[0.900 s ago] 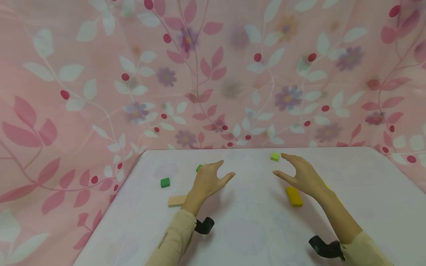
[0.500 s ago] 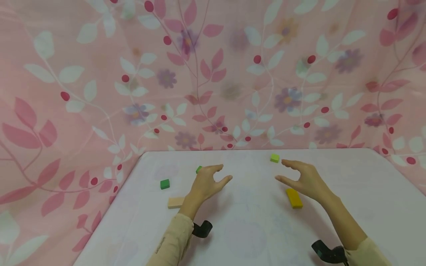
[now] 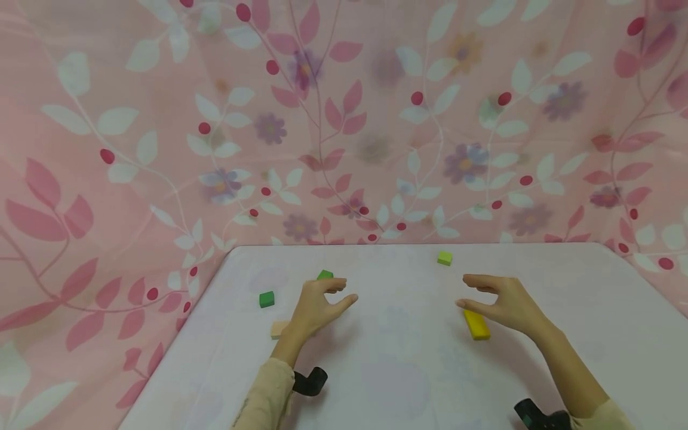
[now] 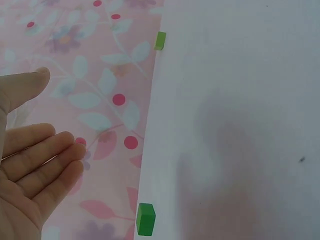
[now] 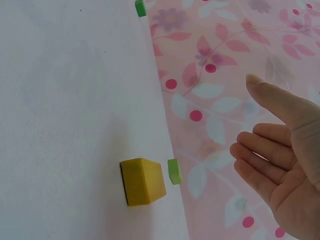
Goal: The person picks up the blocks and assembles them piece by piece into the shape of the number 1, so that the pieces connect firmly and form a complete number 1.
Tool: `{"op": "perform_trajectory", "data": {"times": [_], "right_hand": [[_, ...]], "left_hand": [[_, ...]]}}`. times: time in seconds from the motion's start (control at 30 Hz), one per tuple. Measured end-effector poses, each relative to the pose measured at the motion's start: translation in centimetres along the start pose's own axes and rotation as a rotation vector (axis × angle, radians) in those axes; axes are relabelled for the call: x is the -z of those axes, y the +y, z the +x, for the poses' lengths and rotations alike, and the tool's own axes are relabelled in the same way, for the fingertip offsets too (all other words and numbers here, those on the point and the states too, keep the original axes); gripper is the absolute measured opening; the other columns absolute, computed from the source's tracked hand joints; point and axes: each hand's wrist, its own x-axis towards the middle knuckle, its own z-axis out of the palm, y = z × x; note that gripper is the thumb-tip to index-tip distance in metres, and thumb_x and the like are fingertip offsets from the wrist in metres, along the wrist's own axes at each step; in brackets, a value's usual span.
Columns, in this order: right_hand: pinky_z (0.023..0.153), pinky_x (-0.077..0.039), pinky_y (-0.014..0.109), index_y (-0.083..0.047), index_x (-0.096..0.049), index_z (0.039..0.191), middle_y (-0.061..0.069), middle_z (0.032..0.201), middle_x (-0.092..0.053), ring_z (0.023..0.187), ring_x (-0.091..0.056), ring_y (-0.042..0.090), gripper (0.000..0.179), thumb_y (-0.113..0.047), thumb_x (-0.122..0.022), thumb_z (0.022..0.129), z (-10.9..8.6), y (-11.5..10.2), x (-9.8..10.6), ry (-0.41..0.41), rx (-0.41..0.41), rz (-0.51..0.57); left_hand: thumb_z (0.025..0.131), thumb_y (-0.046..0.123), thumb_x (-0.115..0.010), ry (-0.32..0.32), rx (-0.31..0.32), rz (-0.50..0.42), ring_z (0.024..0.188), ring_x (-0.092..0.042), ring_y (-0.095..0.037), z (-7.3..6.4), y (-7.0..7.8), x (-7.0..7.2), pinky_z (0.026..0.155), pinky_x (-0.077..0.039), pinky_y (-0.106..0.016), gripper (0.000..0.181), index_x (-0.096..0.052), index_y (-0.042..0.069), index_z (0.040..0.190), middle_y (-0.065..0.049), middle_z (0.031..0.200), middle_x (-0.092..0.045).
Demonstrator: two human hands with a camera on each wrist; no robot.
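Note:
My left hand [image 3: 317, 307] hovers over the left half of the table, thumb apart from the fingers, holding nothing. Just beyond its fingers is a green block [image 3: 325, 275], partly covered by the hand. A tan block [image 3: 278, 329] lies by the left wrist, partly hidden behind it. My right hand [image 3: 505, 304] is likewise raised with thumb and fingers apart and nothing between them. Its thumb overlaps the far end of a yellow block [image 3: 477, 326] in the head view. In the right wrist view this yellow block [image 5: 142, 182] lies left of the relaxed hand [image 5: 280, 160].
A darker green cube [image 3: 266, 299] sits at the left of the white table [image 3: 398, 382]. One light green block [image 3: 444, 258] is near the far edge. Behind the table hangs a pink floral cloth [image 3: 376, 119]. Black wrist cameras [image 3: 312, 382] are on both forearms.
Both hands have drawn back toward the person and moved apart, the left one leftward, the right one rightward. More of the green block beyond the left hand shows. The blocks stay in place.

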Motion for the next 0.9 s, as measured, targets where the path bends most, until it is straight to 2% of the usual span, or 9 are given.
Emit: {"op": "perform_trajectory", "data": {"times": [0.2,0.43,0.57,0.7,0.8,0.9], "right_hand": [[0.076,-0.048,0.042,-0.004,-0.06,0.111,0.011,0.106,-0.063,0.093,-0.059,0.032,0.049,-0.032,-0.072,0.073,-0.5,0.5,0.2,-0.005,-0.013,0.013],[0.077,-0.047,0.039,-0.006,-0.061,0.112,0.009,0.105,-0.063,0.093,-0.06,0.026,0.047,-0.031,-0.072,0.073,-1.1,1.2,0.4,-0.024,-0.026,0.033],[0.078,-0.048,0.035,-0.009,-0.06,0.112,0.005,0.106,-0.063,0.094,-0.06,0.017,0.047,-0.03,-0.072,0.072,-1.5,1.9,0.5,-0.041,-0.052,0.052],[0.079,-0.047,0.033,-0.007,-0.059,0.114,0.008,0.108,-0.062,0.096,-0.059,0.023,0.048,-0.029,-0.072,0.073,-1.7,2.7,0.6,-0.066,-0.058,0.076],[0.08,-0.047,0.025,-0.005,-0.058,0.114,0.011,0.11,-0.061,0.097,-0.057,0.028,0.049,-0.028,-0.072,0.073,-1.8,3.2,0.6,-0.074,-0.063,0.097],[0.079,-0.043,0.013,-0.006,-0.058,0.115,0.011,0.111,-0.06,0.098,-0.057,0.028,0.05,-0.029,-0.072,0.073,-2.0,3.6,0.6,-0.078,-0.082,0.113]], "left_hand": [[0.071,0.033,-0.073,0.026,0.036,-0.029,0.078,-0.064,-0.014,-0.9,-1.1,0.6,0.071,-0.05,-0.027,0.034,-0.068,0.008,0.094,-0.001,0.088,-0.068],[0.069,0.026,-0.075,0.037,0.044,-0.069,0.078,-0.064,-0.023,-2.1,-2.5,1.3,0.07,-0.051,-0.026,0.029,-0.068,0.009,0.092,-0.001,0.087,-0.067],[0.068,0.024,-0.076,0.024,0.069,-0.118,0.079,-0.063,-0.026,-2.9,-3.0,1.9,0.071,-0.051,-0.031,0.031,-0.068,0.008,0.092,-0.004,0.087,-0.067],[0.067,0.024,-0.077,0.013,0.097,-0.123,0.081,-0.063,-0.028,-3.7,-3.4,2.6,0.072,-0.05,-0.038,0.033,-0.068,0.008,0.093,-0.01,0.088,-0.067],[0.066,0.025,-0.078,0.011,0.122,-0.126,0.081,-0.062,-0.029,-4.1,-3.7,3.1,0.072,-0.05,-0.042,0.035,-0.067,0.008,0.094,-0.013,0.089,-0.066],[0.066,0.027,-0.078,0.003,0.144,-0.14,0.082,-0.062,-0.027,-4.5,-4.0,3.4,0.073,-0.049,-0.045,0.037,-0.067,0.006,0.095,-0.013,0.09,-0.066]]}}
